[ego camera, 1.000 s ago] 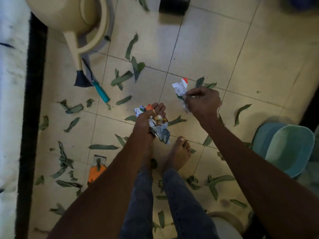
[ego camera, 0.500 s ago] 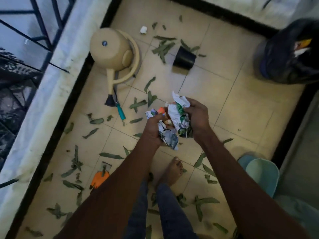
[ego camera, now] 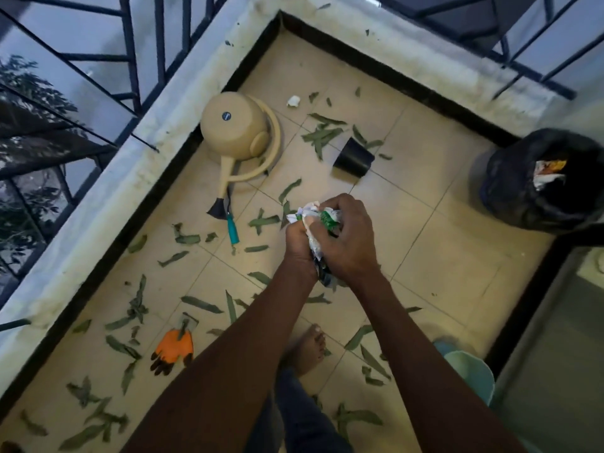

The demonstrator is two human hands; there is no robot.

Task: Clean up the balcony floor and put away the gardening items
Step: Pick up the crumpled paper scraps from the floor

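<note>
Across the tiled balcony floor [ego camera: 434, 204], hemmed by a pale ledge and dark railing, lie too many dry green leaves [ego camera: 322, 136] to count. One black trash bag [ego camera: 523, 191] stands open at the right, paper showing inside. One beige watering can [ego camera: 235, 138] lies on its side near the ledge, its spout touching one teal-handled tool [ego camera: 232, 227]. One teal bin [ego camera: 474, 374] sits at the right edge. One black pot [ego camera: 353, 157] lies tipped among leaves. One orange glove [ego camera: 172, 349] lies lower left. Above a bare foot, the left hand [ego camera: 299, 245] and right hand [ego camera: 348, 238] together clutch one wad of crumpled paper [ego camera: 318, 220]. One white scrap [ego camera: 293, 101] lies near the far corner.
</note>
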